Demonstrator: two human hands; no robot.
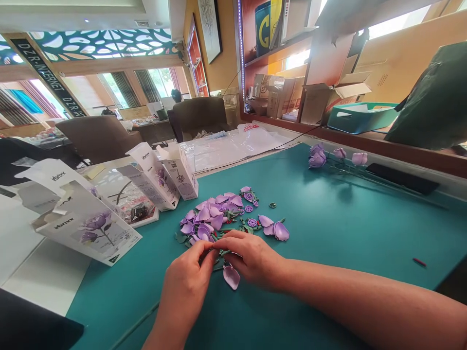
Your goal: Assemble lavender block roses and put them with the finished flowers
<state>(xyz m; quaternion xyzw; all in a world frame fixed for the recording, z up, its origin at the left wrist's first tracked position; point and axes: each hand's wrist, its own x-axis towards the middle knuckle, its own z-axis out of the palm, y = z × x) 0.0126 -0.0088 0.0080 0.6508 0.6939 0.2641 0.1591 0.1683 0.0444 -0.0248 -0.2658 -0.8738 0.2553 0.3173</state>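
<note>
My left hand (pixel 188 279) and my right hand (pixel 253 255) meet over the near edge of a parts pile, fingertips pinched together. A long green flower stem (pixel 136 324) runs from the bottom edge behind my left wrist toward the joined fingertips; its held end is mostly hidden. Just beyond the fingers lie heaped purple petals (pixel 204 214). One pale petal (pixel 231 277) shows below my right hand. Purple wheel-like pieces (pixel 252 222) and two or three loose petals (pixel 280 231) lie to the right of the heap.
Opened white flower boxes (pixel 98 231) stand at left on the green mat (pixel 328 228). Purple roses (pixel 317 156) on stems lie at the back right beside a black object (pixel 401 177). A small dark red stick (pixel 419 262) lies far right. A green ring piece (pixel 272 205) sits behind the petals.
</note>
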